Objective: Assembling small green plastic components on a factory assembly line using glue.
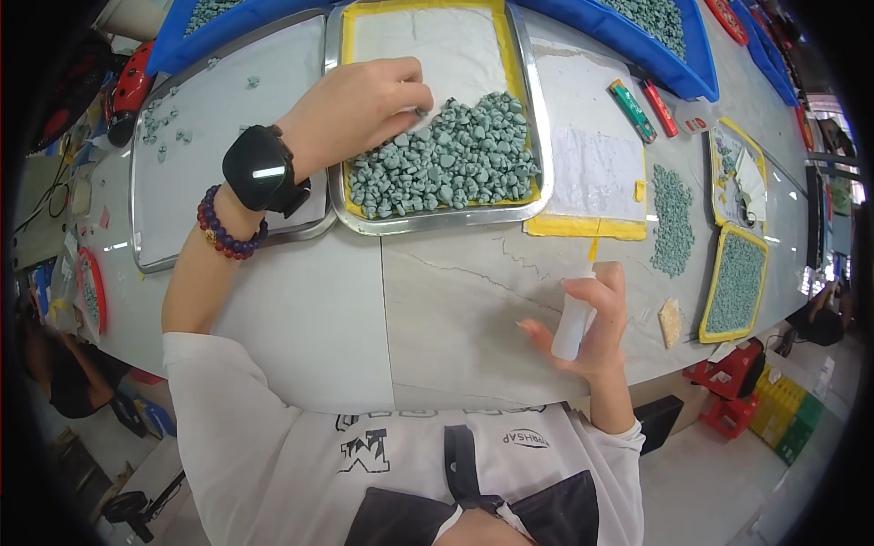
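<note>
My left hand (369, 102), with a black watch and a beaded bracelet on its wrist, reaches over a metal tray (437, 222) lined in white with yellow edging. Its fingertips are pinched around a small green stone (421, 113), partly hidden by the fingers. Just below lies a heap of similar green stones (446, 159), filling the tray's near half. Above the table, to the right, my right hand (603, 323) grips a small white squeeze bottle (572, 326). The bottle's yellow nozzle (594, 249) points away from me; my right thumb sticks out to the left.
A second metal tray (214, 200) on the left holds a few scattered stones. Blue bins (696, 77) line the far edge. Rightward lie a yellow-taped white pad (596, 173), a green box (632, 111), a red box (660, 109), loose green chips (672, 218) and a yellow-edged tray (706, 318).
</note>
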A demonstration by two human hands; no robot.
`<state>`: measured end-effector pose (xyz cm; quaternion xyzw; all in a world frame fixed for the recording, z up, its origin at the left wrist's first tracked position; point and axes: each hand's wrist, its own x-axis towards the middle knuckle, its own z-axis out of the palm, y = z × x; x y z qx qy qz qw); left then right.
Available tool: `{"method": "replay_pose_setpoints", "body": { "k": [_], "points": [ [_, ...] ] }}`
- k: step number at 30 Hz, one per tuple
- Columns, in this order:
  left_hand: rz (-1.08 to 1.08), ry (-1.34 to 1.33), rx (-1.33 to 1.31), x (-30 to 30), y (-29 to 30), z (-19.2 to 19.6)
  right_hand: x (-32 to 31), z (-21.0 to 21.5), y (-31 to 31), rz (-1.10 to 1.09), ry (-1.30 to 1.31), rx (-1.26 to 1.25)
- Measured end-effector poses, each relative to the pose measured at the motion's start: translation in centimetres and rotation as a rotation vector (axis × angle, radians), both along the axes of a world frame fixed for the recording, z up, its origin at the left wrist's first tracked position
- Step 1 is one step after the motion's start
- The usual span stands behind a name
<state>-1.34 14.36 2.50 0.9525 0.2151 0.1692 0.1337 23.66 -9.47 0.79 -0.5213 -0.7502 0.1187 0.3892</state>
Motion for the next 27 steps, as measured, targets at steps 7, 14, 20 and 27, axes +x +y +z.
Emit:
{"method": "replay_pose_setpoints", "body": {
  "k": [7,14,20,27],
  "points": [
    [-0.165,-0.248,-1.420,-1.0,-12.2,4.1,0.7,2.0,-1.3,0.020,0.178,0.058],
    [0.258,-0.399,-1.853,1.1,-13.9,-1.2,-0.8,2.5,1.6,0.347,0.256,0.005],
    [0.287,-0.625,-1.815,0.6,-14.7,-2.4,-3.2,-0.1,1.7,0.379,0.397,-0.064],
    [0.219,-0.534,-1.691,0.8,-14.7,-2.1,-3.4,-0.2,1.4,0.435,0.443,-0.129]
  ]
}}
